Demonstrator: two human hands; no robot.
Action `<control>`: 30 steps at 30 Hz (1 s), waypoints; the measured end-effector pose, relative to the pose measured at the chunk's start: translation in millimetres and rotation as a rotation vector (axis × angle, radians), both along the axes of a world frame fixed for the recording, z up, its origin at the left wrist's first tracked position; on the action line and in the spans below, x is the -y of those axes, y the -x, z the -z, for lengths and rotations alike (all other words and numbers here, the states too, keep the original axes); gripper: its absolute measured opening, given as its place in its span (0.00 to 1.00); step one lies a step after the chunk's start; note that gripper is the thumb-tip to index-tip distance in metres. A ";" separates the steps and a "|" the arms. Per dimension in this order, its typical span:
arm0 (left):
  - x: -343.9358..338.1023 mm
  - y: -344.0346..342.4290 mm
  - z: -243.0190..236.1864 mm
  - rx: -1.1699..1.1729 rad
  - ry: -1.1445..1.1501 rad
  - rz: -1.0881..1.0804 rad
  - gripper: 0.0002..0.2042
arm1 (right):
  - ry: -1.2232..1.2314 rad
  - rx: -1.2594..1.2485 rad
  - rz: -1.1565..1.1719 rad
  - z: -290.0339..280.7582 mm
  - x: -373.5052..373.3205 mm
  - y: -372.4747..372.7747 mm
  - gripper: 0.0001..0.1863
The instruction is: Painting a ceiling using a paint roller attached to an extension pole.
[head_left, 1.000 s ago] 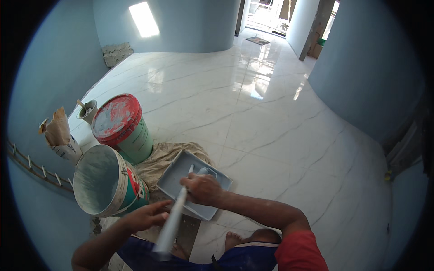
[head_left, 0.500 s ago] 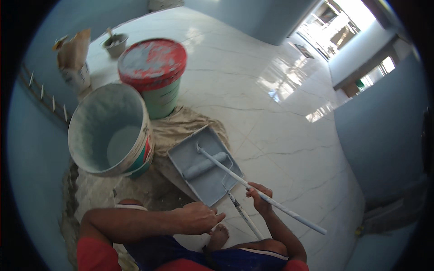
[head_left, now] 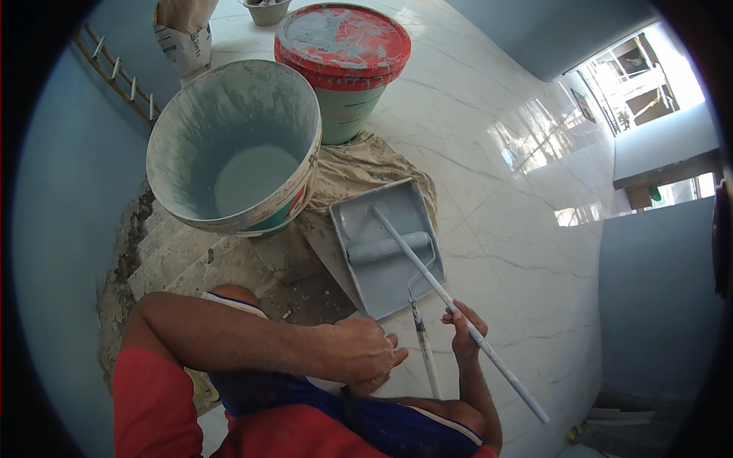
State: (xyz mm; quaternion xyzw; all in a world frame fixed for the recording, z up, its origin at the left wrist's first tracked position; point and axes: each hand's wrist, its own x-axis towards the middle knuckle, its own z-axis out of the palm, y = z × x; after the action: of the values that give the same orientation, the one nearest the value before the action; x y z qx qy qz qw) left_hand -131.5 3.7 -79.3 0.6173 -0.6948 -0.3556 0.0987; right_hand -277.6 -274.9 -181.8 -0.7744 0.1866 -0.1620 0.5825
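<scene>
My right hand (head_left: 467,324) is closed around a pale, paint-smeared stick (head_left: 504,374). The stick slants over a paint tray (head_left: 366,301), its far tip at the grey paint inside. A paint roller (head_left: 385,249) coated in grey lies across the tray under the stick. Its handle (head_left: 424,347) runs over the near rim toward my knee. My left hand (head_left: 359,349) hovers left of that handle, fingers loosely bent and apart, with nothing visible in them. Part of its palm is hidden.
A large open bucket (head_left: 305,164) with pale liquid stands beyond my left arm. Behind it are a red-lidded bucket (head_left: 351,111), a paper bag (head_left: 183,46) and a small pot (head_left: 267,11). A crumpled cloth (head_left: 382,162) lies under the tray's far side. A ladder (head_left: 114,69) leans at the left wall.
The view has shifted, so the buckets and tray sit higher and further right. My right hand still grips the stick, and my left fingers have bent a little more.
</scene>
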 end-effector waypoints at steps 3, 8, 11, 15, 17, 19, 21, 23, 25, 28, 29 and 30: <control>-2.5 -1.9 -5.4 -0.003 0.048 -0.017 0.36 | 0.066 -0.016 -0.158 -3.3 -1.0 2.7 0.14; -0.9 -0.9 -8.5 0.002 0.131 -0.015 0.31 | 0.057 -0.057 -0.009 -6.8 1.8 -5.5 0.16; -0.3 0.3 -2.5 0.035 0.191 -0.065 0.25 | 0.080 -0.064 -0.117 -9.7 -9.4 -12.4 0.16; 1.4 1.9 -0.2 0.035 0.260 -0.080 0.18 | 0.043 -0.059 -0.111 -11.7 3.9 -0.6 0.15; -3.0 3.1 -0.7 0.025 0.302 -0.072 0.17 | 0.031 -0.050 -0.009 -13.3 -0.5 -5.7 0.13; -8.2 -2.3 -9.4 0.081 0.336 -0.068 0.15 | 0.028 -0.047 -0.072 -8.7 -11.9 -18.3 0.14; -6.9 0.2 -8.1 0.050 0.326 -0.110 0.15 | 0.079 -0.063 -0.219 -10.8 -13.6 -20.4 0.15; -7.2 1.8 -3.5 0.025 0.310 -0.160 0.14 | 0.042 -0.078 -0.171 -11.5 -4.0 -15.6 0.15; -3.1 4.5 2.0 0.010 0.360 -0.123 0.15 | 0.008 -0.081 -0.074 -12.9 -4.6 -15.4 0.14; -3.2 7.5 1.1 -0.005 0.205 -0.116 0.17 | -0.008 -0.073 -0.171 -10.1 -19.3 -24.8 0.14; -0.9 8.7 0.9 -0.012 0.204 -0.116 0.17 | 0.037 -0.078 -0.237 -13.2 -20.6 -27.0 0.14; -0.3 8.5 0.5 -0.005 0.209 -0.130 0.18 | 0.033 -0.078 -0.240 -12.4 -19.5 -25.4 0.14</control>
State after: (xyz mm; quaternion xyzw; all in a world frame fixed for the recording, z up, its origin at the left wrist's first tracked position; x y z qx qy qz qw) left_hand -140.0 3.9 -79.8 0.6466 -0.6863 -0.2754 0.1873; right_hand -252.1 -255.4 -169.4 -0.8064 0.1123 -0.0639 0.5771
